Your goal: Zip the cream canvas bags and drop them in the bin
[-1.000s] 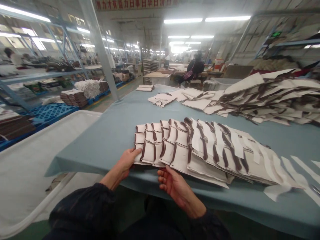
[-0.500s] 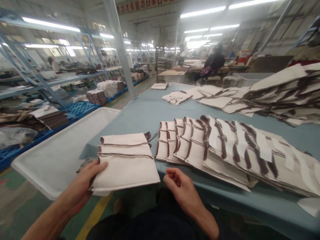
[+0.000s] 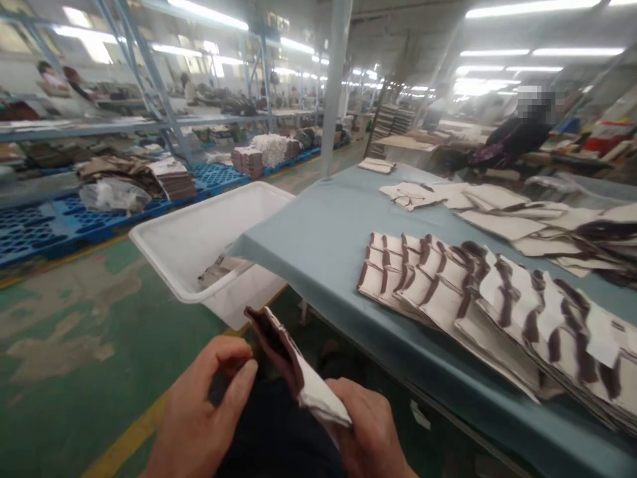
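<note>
Far out to the left of the left hand, blue pallets carry stacked cloth on the green floor. Straight beyond that hand stands a white tub with a few pieces lying in its bottom. The left hand itself is half curled, thumb and fingers apart, its fingertips just beside the brown edge of a folded bundle of cloth pieces; whether they press on it is hard to tell in the blur. The bundle tilts up between both hands, over the person's lap. The right hand is closed round its lower cream end. Beyond and to the right of the right hand runs a table under blue-grey cloth, bearing a fanned row of cream pieces with brown trim, and farther off loose pieces. Well beyond those, a person in dark clothes sits
</note>
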A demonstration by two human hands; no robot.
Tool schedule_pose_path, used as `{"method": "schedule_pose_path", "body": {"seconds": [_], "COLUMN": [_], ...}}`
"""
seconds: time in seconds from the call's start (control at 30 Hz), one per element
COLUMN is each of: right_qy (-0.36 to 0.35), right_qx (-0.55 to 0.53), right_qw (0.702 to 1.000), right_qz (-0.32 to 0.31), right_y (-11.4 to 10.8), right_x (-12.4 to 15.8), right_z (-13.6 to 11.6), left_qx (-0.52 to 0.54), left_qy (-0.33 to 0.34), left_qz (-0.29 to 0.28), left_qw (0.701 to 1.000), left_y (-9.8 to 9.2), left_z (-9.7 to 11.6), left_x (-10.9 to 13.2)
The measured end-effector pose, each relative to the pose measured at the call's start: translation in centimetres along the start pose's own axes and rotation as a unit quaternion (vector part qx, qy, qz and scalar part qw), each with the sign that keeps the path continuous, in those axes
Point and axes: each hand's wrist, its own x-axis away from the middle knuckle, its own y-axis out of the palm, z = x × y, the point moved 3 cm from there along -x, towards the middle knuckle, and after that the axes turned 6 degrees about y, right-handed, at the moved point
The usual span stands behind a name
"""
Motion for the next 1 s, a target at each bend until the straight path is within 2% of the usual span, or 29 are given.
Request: {"method": "schedule_pose_path", "body": {"seconds": [0.1, 0.2, 0.33, 0.47, 0.53, 0.6, 0.67, 0.77, 0.87, 0.93, 1.0], "right_qy": [0.036, 0.044, 0.027, -0.003, -0.031, -0.055, -0.047, 0.044, 0.158, 0.241, 0.305], "right_qx": [0.009, 0.018, 0.038, 0.095, 0.130, 0.160, 0.171, 0.111, 0.009, -0.028, -0.061], "right_qw": [0.998, 0.995, 0.992, 0.989, 0.982, 0.973, 0.966, 0.954, 0.908, 0.885, 0.883], "right_qz": [-0.060, -0.084, -0.116, -0.115, -0.134, -0.160, -0.186, -0.274, -0.389, -0.398, -0.353], "right_y": [-0.3, -0.2, 0.0, -0.3, -0.4, -0.5, -0.6, -0.8, -1.3, -1.7, -1.9], "right_x": [1.7, 3.0, 3.2, 1.8, 0.9, 0.1, -0.6, -1.0, -1.3, -2.1, -3.3], "right_z": [-0.1, -0.5, -1.7, -2.8, -2.9, -2.7, -2.6, -3.0, -4.4, -5.3, -5.9], "left_qx": [0.002, 0.034, 0.080, 0.101, 0.104, 0.106, 0.117, 0.151, 0.176, 0.177, 0.170], "left_qy": [0.078, 0.106, 0.096, 0.088, 0.080, 0.055, 0.014, -0.049, -0.074, -0.073, -0.070], "left_qz": [-0.032, -0.095, -0.111, -0.105, -0.115, -0.129, -0.145, -0.182, -0.241, -0.275, -0.301], "left_qw": [0.996, 0.989, 0.986, 0.985, 0.985, 0.984, 0.982, 0.970, 0.952, 0.942, 0.936], "left_y": [0.8, 1.9, 2.1, 1.6, 1.5, 1.5, 1.7, 1.9, 1.5, 0.9, 0.3], "left_z": [-0.3, -0.2, 0.1, 0.5, 0.7, 0.8, 0.6, 0.4, 0.6, 1.1, 1.6], "left_x": [1.9, 3.4, 4.2, 4.4, 4.5, 4.6, 4.6, 4.6, 4.3, 3.9, 3.5]}}
